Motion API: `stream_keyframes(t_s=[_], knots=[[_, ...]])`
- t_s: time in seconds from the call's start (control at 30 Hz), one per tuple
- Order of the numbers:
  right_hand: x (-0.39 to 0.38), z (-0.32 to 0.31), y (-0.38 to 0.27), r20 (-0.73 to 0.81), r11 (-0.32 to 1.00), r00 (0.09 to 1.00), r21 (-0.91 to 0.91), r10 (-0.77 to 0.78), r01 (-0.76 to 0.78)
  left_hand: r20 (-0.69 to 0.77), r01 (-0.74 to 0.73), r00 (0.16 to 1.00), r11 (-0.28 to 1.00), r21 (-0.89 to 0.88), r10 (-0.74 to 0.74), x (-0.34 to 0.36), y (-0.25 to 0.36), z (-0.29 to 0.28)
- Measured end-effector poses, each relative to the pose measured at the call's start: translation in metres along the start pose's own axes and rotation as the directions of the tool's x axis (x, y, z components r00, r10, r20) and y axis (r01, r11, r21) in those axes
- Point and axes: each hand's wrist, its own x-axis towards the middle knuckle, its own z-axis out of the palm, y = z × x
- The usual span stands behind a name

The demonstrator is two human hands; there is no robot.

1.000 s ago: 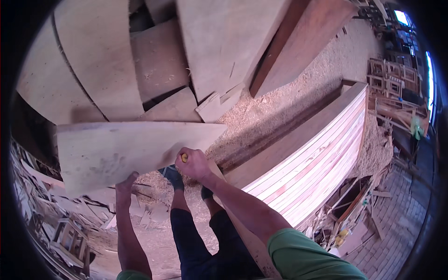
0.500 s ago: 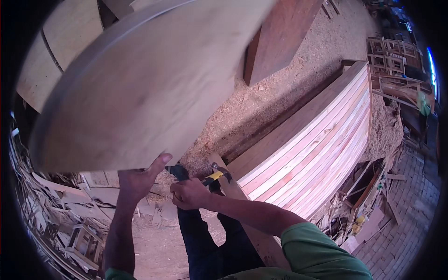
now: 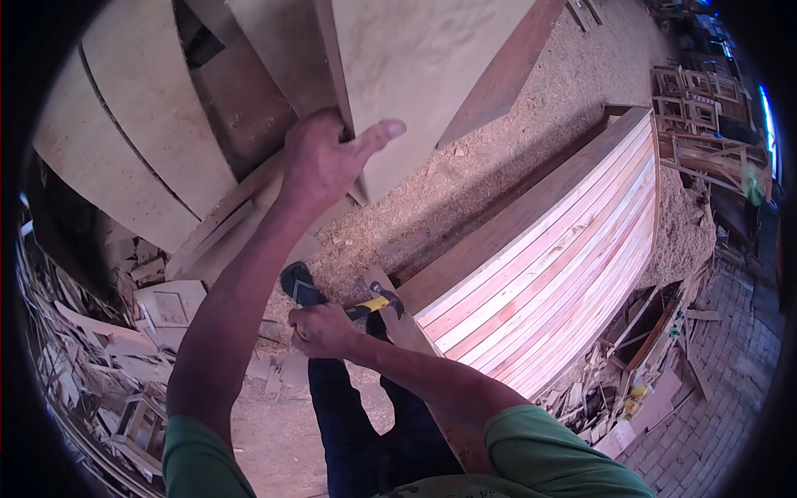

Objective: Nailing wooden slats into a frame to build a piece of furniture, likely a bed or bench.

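Up in the middle, my left hand [image 3: 315,166] grips the edge of a large pale wooden board [image 3: 423,83]. Its thumb lies along the board's face, while the fingers wrap out of sight behind the edge. Lower down, in front of my legs, my right hand [image 3: 328,330] is closed around a claw hammer [image 3: 378,304] with a yellow and black handle. The hammer's metal head points right, over the end of a narrow wooden plank [image 3: 403,330]. A reddish-brown board [image 3: 510,79] shows behind the pale one.
A long stack of pale slats [image 3: 548,257] runs along the right. Curved wooden panels [image 3: 154,108] lean at the upper left. Offcuts [image 3: 116,349] are heaped at the left. Sawdust covers the floor [image 3: 473,195]; wooden frames [image 3: 689,100] stand at the far right.
The pale board has swung up and to the right, uncovering the panels at the left. My left hand has moved up and rightward with it. My right hand with the hammer has barely shifted.
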Motion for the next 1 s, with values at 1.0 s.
stream_keyframes(t_s=[1.0], knots=[[0.103, -0.061, 0.096, -0.356, 0.946, 0.878, 0.172, 0.319, -0.274, 0.351, 0.804, 0.579, 0.444, -0.396, -0.736, -0.292, -0.145, 0.227]])
